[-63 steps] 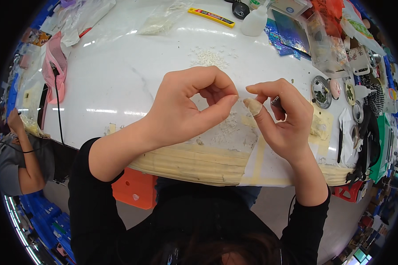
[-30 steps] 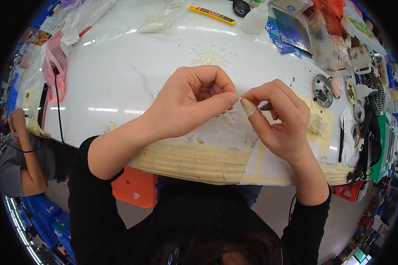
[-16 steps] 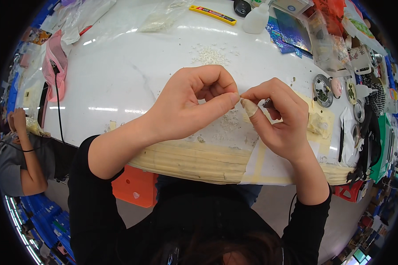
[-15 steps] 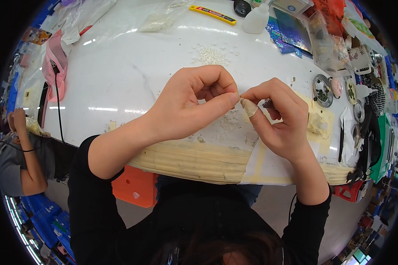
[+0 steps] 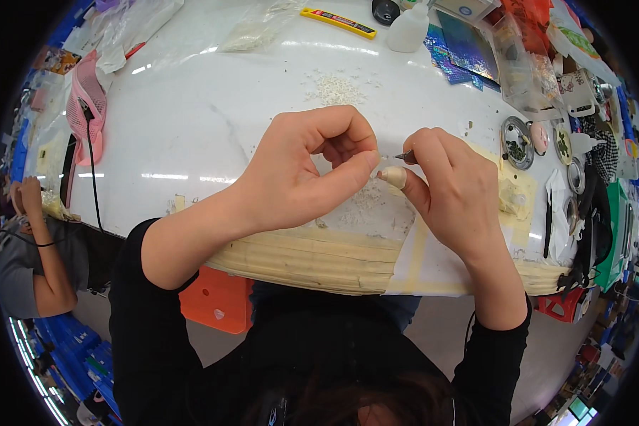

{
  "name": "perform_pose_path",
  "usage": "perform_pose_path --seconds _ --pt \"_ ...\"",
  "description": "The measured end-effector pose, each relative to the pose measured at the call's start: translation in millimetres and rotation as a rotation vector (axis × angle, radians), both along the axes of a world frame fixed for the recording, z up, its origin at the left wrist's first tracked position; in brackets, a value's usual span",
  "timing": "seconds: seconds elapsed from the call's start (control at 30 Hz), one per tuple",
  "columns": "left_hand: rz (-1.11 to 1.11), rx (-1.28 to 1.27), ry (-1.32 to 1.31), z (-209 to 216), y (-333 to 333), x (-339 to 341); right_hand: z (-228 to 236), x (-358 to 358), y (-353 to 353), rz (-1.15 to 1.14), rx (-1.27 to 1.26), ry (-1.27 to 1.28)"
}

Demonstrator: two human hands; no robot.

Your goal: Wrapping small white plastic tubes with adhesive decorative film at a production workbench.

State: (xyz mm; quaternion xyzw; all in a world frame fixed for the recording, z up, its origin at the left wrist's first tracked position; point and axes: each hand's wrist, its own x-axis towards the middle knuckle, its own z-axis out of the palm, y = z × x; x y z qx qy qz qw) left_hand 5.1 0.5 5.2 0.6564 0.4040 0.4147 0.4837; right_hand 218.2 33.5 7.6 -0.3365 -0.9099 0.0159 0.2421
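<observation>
Over the white table (image 5: 177,128), my left hand (image 5: 298,167) is closed, thumb and forefinger tips pressed together. Whatever sits in that pinch is too small to make out. Just to its right, my right hand (image 5: 458,188) is curled round a small dark pointed tool (image 5: 405,156); only its tip shows, aimed toward the left fingertips and a little apart from them. Pale tape (image 5: 394,177) wraps my right thumb. Beyond the hands lies a scatter of tiny white bits (image 5: 336,89), and more crumbs lie on the tabletop beneath them.
A yellow cutter (image 5: 339,23) and a white squeeze bottle (image 5: 407,30) stand at the back. Metal dishes, one a round dish (image 5: 517,143), crowd the right side. A pink mesh pouch (image 5: 86,106) with a cable lies left. Another person's arm (image 5: 48,245) is at far left.
My right hand has drawn slightly right, away from the left fingertips. Its dark tool has swung so the tip now points left, while the taped thumb has dropped clear. The left hand barely moves.
</observation>
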Motion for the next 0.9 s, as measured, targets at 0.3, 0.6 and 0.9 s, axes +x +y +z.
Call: perform_pose_path --seconds 0.3,0.6,0.9 --pt "0.006 0.086 0.04 0.6 -1.4 1.4 -1.1 -2.3 -0.1 0.009 0.068 -0.016" --pt "0.012 0.121 0.07 1.0 -1.3 1.9 -1.7 -2.1 -1.1 0.021 0.044 -0.026" --pt "0.024 0.169 0.092 -0.4 -1.3 2.8 -2.7 -1.9 -1.4 0.017 0.043 -0.039"
